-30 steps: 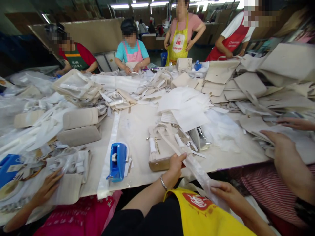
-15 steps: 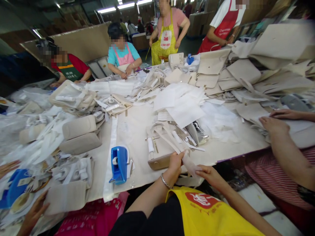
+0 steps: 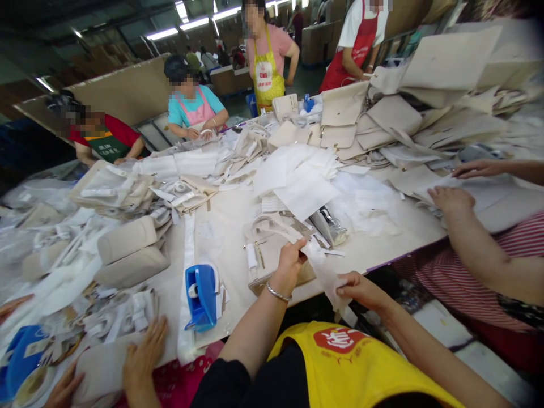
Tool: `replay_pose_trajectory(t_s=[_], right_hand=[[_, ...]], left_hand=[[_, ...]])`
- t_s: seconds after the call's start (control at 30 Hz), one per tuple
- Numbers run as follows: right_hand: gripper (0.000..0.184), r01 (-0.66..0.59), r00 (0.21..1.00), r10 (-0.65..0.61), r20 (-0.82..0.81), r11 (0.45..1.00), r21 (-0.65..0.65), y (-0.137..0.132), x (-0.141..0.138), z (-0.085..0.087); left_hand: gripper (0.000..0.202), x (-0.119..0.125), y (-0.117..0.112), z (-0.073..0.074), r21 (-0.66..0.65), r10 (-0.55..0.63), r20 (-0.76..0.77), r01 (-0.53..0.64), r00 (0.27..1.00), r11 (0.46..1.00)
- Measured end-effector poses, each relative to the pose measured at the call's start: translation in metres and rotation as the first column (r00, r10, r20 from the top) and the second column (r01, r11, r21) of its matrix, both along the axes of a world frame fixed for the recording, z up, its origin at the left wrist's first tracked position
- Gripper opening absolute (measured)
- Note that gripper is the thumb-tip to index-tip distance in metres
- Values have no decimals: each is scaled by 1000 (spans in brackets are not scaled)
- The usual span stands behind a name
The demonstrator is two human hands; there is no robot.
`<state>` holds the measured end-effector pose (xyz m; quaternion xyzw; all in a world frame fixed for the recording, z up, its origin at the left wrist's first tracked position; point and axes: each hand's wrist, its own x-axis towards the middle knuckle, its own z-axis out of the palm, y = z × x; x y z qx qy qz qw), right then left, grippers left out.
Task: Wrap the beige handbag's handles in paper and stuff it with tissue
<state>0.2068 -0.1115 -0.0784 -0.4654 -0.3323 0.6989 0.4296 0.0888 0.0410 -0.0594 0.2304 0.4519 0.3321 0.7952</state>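
You're in a factory packing hall: long shared table (image 3: 221, 226) buried in cream bag panels (image 3: 395, 113), straps (image 3: 276, 229) & wrapping sheets (image 3: 301, 187), workers in aprons (image 3: 267, 68) all round it, blue tape dispenser (image 3: 200, 294) near you, cardboard sheets (image 3: 123, 96) & strip lights (image 3: 161, 34) in the bkgd.

Bag (image 3: 272, 258): plain cream-beige. Wrapping strip (image 3: 325, 272): translucent white. Tape dispenser (image 3: 200, 296), 8 o'clock of bag: bright blue. Apron (image 3: 365, 379), 6 o'clock: yellow with a red badge. Striped garment (image 3: 442, 272), 3 o'clock: red and white. Bracelet (image 3: 278, 293): silver.
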Motion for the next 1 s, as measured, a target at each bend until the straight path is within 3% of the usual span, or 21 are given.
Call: replay_pose_trajectory(t_s=[0.17, 0.27, 0.37, 0.43, 0.53, 0.6, 0.73, 0.83, 1.0], right_hand=[[28, -86, 992, 82, -92, 995, -44, -27, 22, 10], [25, -76, 997, 74, -27, 995, -59, -37, 31, 15], [24, -22, 998, 25, 56, 999, -40, -34, 33, 18], [25, 33, 996, -31, 84, 999, -23, -26, 30, 19], [23, 56, 995, -57, 86, 998, 12, -8, 25, 21], [23, 67, 995, -69, 67, 997, 27, 2, 22, 21], [26, 79, 992, -85, 89, 995, 66, 11, 20, 20], [24, 33, 984, -54, 172, 991, 126, 9, 20, 18], [22, 26, 977, -51, 205, 992, 122, -6, 28, 22]], left_hand=[[15, -27, 59, 4, 108, 158, -77, -149, 984, 983], [13, -43, 94, 3, 115, 211, -97, -200, 973, 973], [11, -47, 109, 1, 94, 258, -88, -250, 962, 964], [9, -41, 101, 0, 77, 297, -59, -293, 953, 953], [26, -23, 57, -5, -55, 227, 7, -226, 974, 972], [38, -9, 13, -10, -198, 51, 84, -33, 995, 980], [47, 10, -57, -16, -335, -195, 302, 296, 933, 894], [35, 17, -67, -11, -325, -267, 336, 377, 903, 867], [21, 28, -40, 2, -289, -373, 255, 438, 892, 851]])
